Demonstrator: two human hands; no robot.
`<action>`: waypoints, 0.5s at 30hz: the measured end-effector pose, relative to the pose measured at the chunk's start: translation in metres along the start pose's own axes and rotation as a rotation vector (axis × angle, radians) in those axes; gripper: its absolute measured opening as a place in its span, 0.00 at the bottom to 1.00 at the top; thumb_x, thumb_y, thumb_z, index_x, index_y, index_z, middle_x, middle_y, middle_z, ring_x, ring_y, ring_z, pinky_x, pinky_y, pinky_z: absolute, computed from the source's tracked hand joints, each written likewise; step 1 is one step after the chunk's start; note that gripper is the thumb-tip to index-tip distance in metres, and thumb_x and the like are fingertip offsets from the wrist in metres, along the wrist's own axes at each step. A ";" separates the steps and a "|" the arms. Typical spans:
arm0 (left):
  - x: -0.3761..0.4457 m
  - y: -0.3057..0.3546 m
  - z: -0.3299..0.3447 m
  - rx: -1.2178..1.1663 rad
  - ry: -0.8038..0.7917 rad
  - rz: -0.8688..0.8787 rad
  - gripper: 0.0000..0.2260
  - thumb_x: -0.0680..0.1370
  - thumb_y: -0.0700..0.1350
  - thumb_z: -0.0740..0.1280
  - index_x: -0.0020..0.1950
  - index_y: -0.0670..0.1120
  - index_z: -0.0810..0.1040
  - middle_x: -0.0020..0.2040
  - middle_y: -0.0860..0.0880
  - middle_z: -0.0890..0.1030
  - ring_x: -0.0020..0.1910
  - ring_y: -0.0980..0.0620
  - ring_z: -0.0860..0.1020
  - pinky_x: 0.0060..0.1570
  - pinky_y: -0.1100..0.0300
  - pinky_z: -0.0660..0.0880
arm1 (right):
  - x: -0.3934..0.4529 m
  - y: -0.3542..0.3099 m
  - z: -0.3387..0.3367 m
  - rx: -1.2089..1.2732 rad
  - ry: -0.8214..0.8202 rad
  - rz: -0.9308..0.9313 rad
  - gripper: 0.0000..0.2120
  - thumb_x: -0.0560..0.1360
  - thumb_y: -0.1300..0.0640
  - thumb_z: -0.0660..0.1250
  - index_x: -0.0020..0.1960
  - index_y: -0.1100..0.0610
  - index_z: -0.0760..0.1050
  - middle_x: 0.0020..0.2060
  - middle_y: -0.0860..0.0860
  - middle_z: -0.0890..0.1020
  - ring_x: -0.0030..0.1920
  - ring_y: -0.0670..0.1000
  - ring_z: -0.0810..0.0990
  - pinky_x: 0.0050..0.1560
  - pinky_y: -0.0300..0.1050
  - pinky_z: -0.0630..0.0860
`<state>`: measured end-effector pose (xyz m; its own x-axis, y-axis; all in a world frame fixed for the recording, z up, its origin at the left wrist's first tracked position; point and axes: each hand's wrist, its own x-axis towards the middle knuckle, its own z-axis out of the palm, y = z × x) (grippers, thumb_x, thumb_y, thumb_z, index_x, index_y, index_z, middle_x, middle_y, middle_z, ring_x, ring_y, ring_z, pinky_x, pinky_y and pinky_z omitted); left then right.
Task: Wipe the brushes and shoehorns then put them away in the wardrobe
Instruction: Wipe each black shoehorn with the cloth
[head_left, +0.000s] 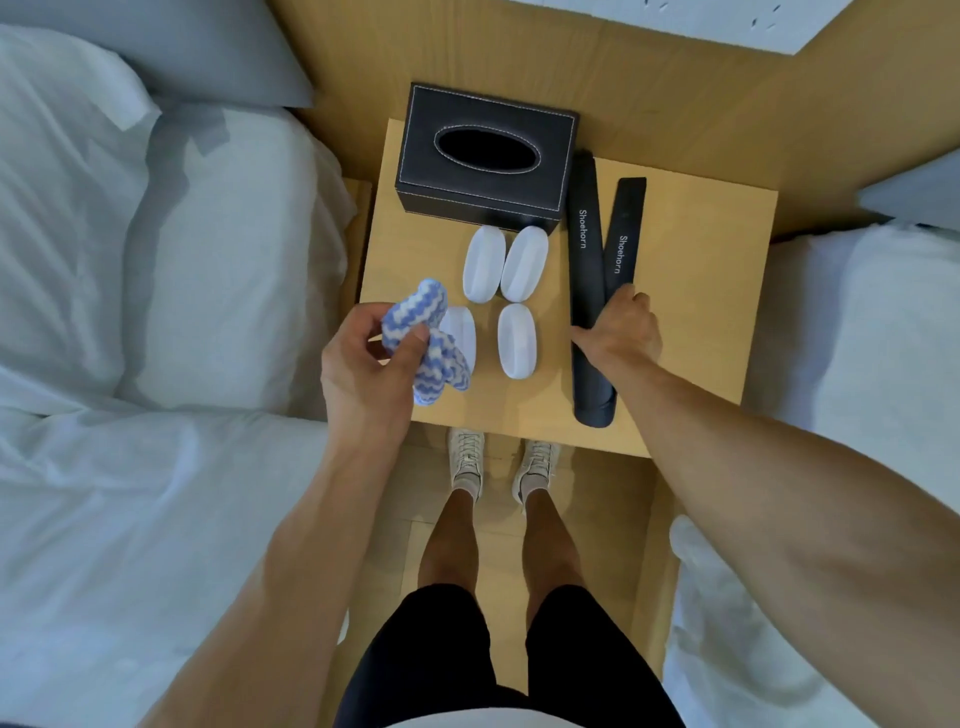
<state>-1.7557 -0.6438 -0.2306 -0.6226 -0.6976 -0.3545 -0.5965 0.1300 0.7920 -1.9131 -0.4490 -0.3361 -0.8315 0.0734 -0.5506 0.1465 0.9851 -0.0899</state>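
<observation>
Fingers (631, 301) of the right hand (621, 330) grasp one shoehorn (589, 291), left hand (363, 358) clenched on the cloth (426, 343) — seemingly early, everything on the counter (701, 291), nothing stowed.

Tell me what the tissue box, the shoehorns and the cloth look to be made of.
Tissue box: seemingly leather or faux leather, matte black, with pale stitching along its edges and oval opening.
Shoehorns: probably matte black plastic, smooth, printed "Shoehorn"; coated metal is possible.
Cloth: soft textile, likely microfibre or knit, with a fuzzy blue and white zigzag, bunched in the left hand.
</observation>
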 end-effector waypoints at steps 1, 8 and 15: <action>0.000 0.002 0.002 -0.004 -0.002 0.011 0.04 0.78 0.48 0.69 0.52 0.52 0.78 0.45 0.54 0.82 0.43 0.55 0.82 0.40 0.64 0.79 | 0.002 -0.001 0.002 0.004 -0.007 0.001 0.32 0.71 0.48 0.76 0.66 0.60 0.66 0.61 0.58 0.73 0.60 0.60 0.76 0.52 0.52 0.75; -0.007 0.016 0.014 -0.018 -0.001 0.063 0.03 0.78 0.47 0.69 0.50 0.52 0.77 0.46 0.54 0.82 0.44 0.55 0.82 0.42 0.60 0.81 | 0.008 -0.006 0.006 0.047 -0.046 0.046 0.27 0.70 0.61 0.73 0.65 0.61 0.66 0.61 0.58 0.73 0.60 0.60 0.77 0.55 0.51 0.77; -0.019 0.025 0.022 -0.049 -0.005 0.116 0.06 0.78 0.48 0.70 0.47 0.59 0.75 0.45 0.57 0.82 0.46 0.54 0.83 0.47 0.50 0.82 | 0.014 -0.004 0.001 0.122 -0.117 0.179 0.33 0.70 0.57 0.73 0.70 0.60 0.62 0.67 0.57 0.71 0.66 0.58 0.71 0.60 0.51 0.74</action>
<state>-1.7702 -0.6123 -0.2145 -0.6890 -0.6761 -0.2611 -0.4944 0.1749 0.8515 -1.9245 -0.4519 -0.3443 -0.7198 0.2199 -0.6584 0.3554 0.9315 -0.0774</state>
